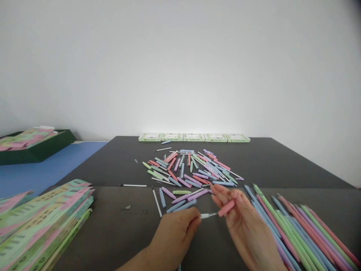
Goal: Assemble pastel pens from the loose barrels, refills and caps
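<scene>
Pinches white pen refill (205, 216) in left hand (175, 228), pink pen barrel (226, 207) in right hand (246, 218), above black table (113, 229), nearly end to end. Apparently at insertion; calls for straight alignment, then gentle pushing.

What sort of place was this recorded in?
Probably a pen workshop or packing station, though little of the room shows. Loose pastel pen parts lie scattered on a dark table, stacked printed packaging is at left, and flat boxes line the far edge.
</scene>
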The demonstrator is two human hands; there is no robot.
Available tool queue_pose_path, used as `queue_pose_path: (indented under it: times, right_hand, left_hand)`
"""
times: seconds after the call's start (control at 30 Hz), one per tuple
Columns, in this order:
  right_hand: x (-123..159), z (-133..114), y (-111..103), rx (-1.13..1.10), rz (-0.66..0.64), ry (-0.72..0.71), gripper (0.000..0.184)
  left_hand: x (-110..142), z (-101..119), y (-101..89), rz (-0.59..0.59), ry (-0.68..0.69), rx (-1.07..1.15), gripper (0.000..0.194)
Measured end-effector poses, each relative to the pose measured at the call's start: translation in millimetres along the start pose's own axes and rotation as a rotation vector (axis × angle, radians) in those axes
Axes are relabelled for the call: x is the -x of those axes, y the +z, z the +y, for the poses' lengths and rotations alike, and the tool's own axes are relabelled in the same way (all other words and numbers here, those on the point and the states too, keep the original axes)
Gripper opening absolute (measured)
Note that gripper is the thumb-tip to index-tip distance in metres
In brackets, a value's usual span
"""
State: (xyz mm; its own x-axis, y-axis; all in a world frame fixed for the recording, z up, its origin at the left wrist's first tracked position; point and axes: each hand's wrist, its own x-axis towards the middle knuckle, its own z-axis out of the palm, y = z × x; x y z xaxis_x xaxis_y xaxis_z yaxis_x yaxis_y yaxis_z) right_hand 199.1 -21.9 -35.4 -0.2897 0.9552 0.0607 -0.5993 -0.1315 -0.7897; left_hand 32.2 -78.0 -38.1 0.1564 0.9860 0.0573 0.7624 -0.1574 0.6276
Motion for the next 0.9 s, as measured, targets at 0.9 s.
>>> queue_pose_path:
  times: [0.9]
  right_hand:
    - [-8, -8, -18, 0.965, -0.413, 0.242, 0.022]
  left_hand:
    - [2, -4, -2.4, 0.009, 0.123, -0.333, 0.008]
